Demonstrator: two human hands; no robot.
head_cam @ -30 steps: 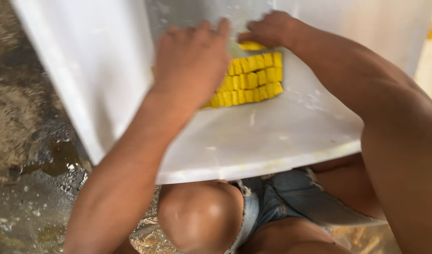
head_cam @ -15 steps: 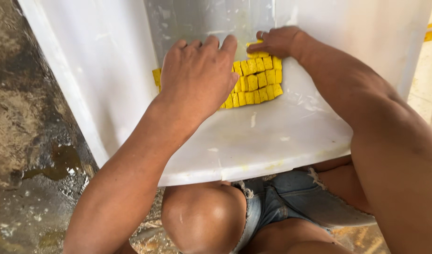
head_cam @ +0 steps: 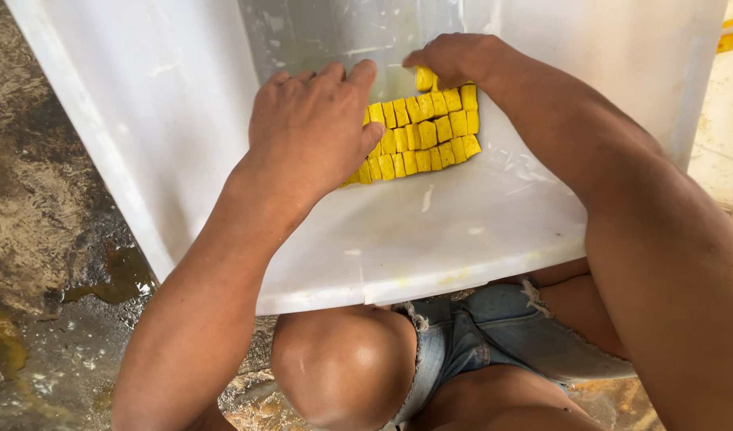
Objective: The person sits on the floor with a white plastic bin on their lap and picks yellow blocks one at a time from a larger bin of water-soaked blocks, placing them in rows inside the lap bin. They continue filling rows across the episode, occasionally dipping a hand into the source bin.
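Rows of small yellow blocks [head_cam: 422, 136] lie packed side by side on the sloping white inner wall of a large white tub [head_cam: 430, 239], which rests tilted against your knees, and both of your hands are on that patch. Your left hand [head_cam: 315, 132] lies flat and spread over the left end of the rows, fingers slightly fanned, palm down, covering the blocks there. A second ago it sat lower and further across them; now it has drawn to the left, so more of the yellow rows shows to its right. Your right hand [head_cam: 454, 57] reaches in from above right, fingers curled at the top edge of the rows, its tips touching a single yellow block [head_cam: 424, 78] that stands a little above the others. Whether you pinch that block or only press it I cannot tell, since the fingers hide the contact. Compared with half a second ago the patch looks much the same in shape, still tight and even. Wet, stained floor [head_cam: 55, 263] shows to the left of the tub.
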